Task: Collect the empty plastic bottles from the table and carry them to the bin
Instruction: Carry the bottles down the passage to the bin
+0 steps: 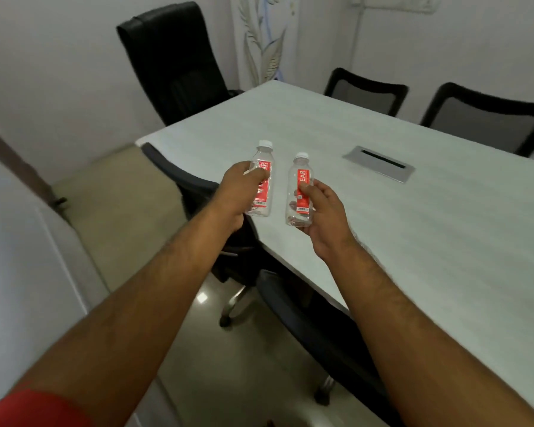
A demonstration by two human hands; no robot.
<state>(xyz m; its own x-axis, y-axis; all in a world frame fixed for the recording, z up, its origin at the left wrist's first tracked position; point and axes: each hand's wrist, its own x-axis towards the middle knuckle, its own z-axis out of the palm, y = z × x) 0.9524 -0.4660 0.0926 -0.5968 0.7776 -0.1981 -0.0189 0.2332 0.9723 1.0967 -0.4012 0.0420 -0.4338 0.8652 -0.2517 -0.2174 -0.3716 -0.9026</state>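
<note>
Left hand (239, 192) closed round left bottle (262, 179), fingers wrapped across red label. Right hand (319, 215) closed round right bottle (301, 189), thumb on label, fingers behind. Both bottles clear, white-capped, upright, side by side but apart, above near corner of pale table (413, 211). Cannot tell whether bases touch tabletop. Grey cable hatch (379, 164) set in table beyond. Black chairs (173, 63) around edges.

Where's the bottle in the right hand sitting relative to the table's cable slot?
In the head view, the right-hand bottle is held upright by the right hand near the table's front edge, left of the grey cable slot.
</note>
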